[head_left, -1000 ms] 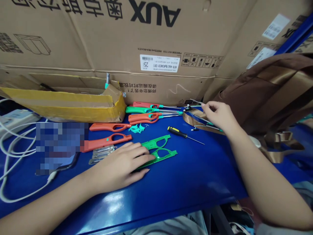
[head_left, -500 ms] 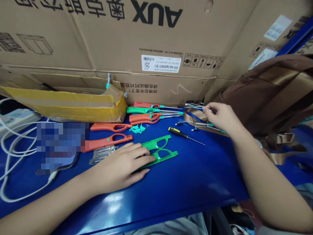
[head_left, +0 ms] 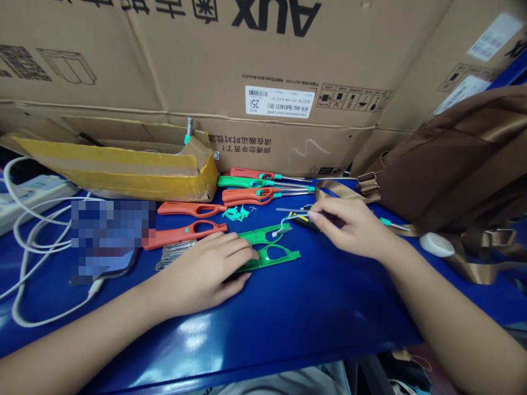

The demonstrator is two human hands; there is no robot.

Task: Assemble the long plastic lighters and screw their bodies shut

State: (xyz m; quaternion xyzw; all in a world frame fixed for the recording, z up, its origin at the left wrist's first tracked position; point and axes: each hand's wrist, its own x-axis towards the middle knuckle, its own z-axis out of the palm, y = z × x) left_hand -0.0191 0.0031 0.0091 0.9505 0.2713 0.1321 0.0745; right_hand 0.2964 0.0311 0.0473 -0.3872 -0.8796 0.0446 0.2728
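Note:
My left hand (head_left: 218,266) lies over two green lighter casing halves (head_left: 274,253), fingers curled on them and thumb along the near side; their left ends are hidden beneath it. Pinched in my right hand (head_left: 341,222) is a thin metal lighter rod (head_left: 293,210) with a white wire that ends in a small white tip (head_left: 275,234) just over the upper casing half. Behind the right fingers lies a yellow-and-black screwdriver (head_left: 300,217), mostly covered. Orange casing pieces (head_left: 189,236), small teal triggers (head_left: 237,213) and a bundle of clear-and-metal parts (head_left: 175,253) surround the left hand.
Assembled lighters (head_left: 249,196) lie at the back against a large cardboard box (head_left: 185,71). A yellow-taped carton (head_left: 123,178) stands at back left, near a phone (head_left: 119,263) and white cables (head_left: 20,307). On the right are a brown bag (head_left: 444,159) and a white oval object (head_left: 436,244).
My right hand has come from the rods at the back toward the green casing halves, carrying a metal rod with wire. My left hand stays on the casings. The view has shifted slightly.

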